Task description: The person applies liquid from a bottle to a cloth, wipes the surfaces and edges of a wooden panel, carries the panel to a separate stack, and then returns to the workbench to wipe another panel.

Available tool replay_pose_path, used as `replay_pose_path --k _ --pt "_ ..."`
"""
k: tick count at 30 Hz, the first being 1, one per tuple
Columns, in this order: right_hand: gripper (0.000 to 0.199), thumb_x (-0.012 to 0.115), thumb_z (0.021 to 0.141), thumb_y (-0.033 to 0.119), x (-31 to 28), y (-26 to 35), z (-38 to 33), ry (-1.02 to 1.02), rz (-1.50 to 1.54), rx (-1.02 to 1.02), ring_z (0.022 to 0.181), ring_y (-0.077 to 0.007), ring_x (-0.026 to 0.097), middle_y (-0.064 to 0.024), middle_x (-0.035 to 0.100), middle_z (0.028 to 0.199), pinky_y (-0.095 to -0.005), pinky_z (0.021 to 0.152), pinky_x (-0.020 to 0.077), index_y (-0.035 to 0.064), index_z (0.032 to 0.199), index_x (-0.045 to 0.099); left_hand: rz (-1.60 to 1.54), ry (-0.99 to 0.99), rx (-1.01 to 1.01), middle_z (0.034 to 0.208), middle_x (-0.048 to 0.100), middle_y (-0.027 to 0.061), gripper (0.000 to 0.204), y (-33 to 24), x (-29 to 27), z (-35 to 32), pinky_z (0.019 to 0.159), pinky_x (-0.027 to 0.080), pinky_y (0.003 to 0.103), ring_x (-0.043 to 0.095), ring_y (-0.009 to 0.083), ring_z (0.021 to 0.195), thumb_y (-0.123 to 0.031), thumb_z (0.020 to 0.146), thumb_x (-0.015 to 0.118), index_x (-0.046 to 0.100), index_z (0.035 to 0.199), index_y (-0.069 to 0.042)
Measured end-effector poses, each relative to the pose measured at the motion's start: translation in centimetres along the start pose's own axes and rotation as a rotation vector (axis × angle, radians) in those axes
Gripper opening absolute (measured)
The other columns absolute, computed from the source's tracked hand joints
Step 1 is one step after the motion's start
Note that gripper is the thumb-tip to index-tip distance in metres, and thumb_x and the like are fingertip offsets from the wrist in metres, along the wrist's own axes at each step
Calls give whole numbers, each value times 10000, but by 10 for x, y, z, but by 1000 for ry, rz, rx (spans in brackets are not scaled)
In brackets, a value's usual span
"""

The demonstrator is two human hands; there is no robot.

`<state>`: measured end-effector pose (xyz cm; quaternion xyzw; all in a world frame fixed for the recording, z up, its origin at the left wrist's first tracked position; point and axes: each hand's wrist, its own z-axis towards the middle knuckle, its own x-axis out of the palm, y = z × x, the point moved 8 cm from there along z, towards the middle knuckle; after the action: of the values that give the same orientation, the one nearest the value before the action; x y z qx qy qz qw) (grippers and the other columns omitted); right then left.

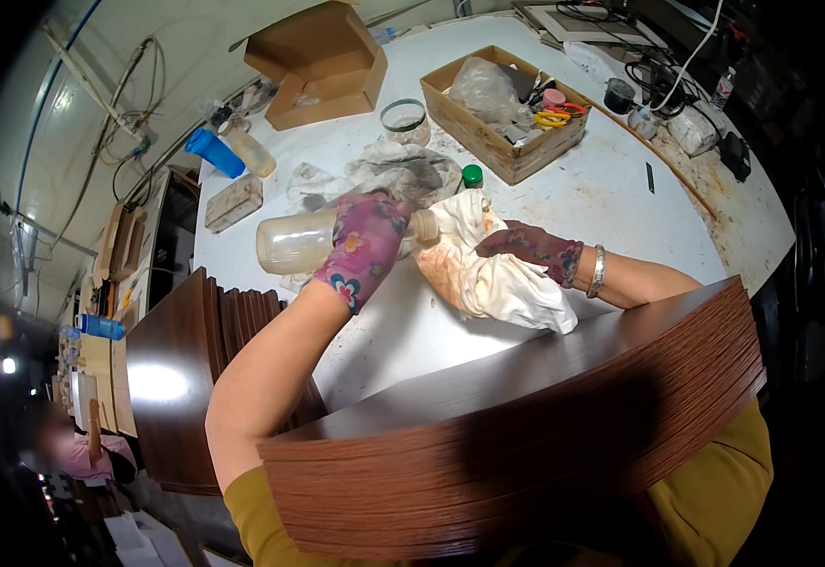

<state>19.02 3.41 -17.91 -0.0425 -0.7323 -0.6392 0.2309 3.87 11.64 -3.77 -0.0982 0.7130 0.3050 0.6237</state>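
My left hand [369, 238], in a pink flowered glove, is closed round a clear plastic bottle [291, 242]. The bottle lies tipped on its side, its mouth against a stained white cloth [516, 291]. That cloth is bunched in my right hand [537, 253], which wears a darker flowered glove; some of its fingers are hidden in the folds. Close in front of me, below both hands, stands a stack of dark brown wood-grain panels [526, 406]. A green cap [472, 176] shows just behind the cloth.
A grey rag [403, 170], a glass jar [407, 123], an open cardboard box [332, 80] and a box with scissors [512, 156] sit farther back on the white table [611, 203]. More brown panels [171, 378] stand at left. A person [86, 454] is at far left.
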Motion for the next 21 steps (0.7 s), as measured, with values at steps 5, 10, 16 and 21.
replay_pose_path --k 5,10,16,21 --pt "407 610 906 259 10 11 -7 -143 89 134 1142 -243 563 -157 602 1179 -371 1027 421 -46 1171 560 125 -80 57 939 636 105 319 1 2 -7 798 435 446 616 297 888 -119 747 610 615 1066 -125" --pt "275 555 955 165 16 10 -9 -152 24 191 1098 -194 584 -111 618 1159 -344 980 469 -15 1161 575 123 -117 65 894 637 118 309 8 -5 -3 772 433 424 625 290 848 -54 766 553 606 1063 -119" --pt "272 539 976 195 20 17 -13 -184 -79 248 1081 -157 582 -90 624 1155 -295 980 453 0 1160 586 99 -184 105 871 639 102 288 -10 -30 3 746 439 419 617 300 802 -73 767 572 622 1038 -155" --pt "268 561 965 189 16 19 -9 -107 -214 126 1080 -147 580 -81 627 1148 -283 987 435 11 1162 593 35 -148 95 886 644 90 296 3 -24 4 772 432 413 623 277 840 -73 734 603 619 1018 -154"
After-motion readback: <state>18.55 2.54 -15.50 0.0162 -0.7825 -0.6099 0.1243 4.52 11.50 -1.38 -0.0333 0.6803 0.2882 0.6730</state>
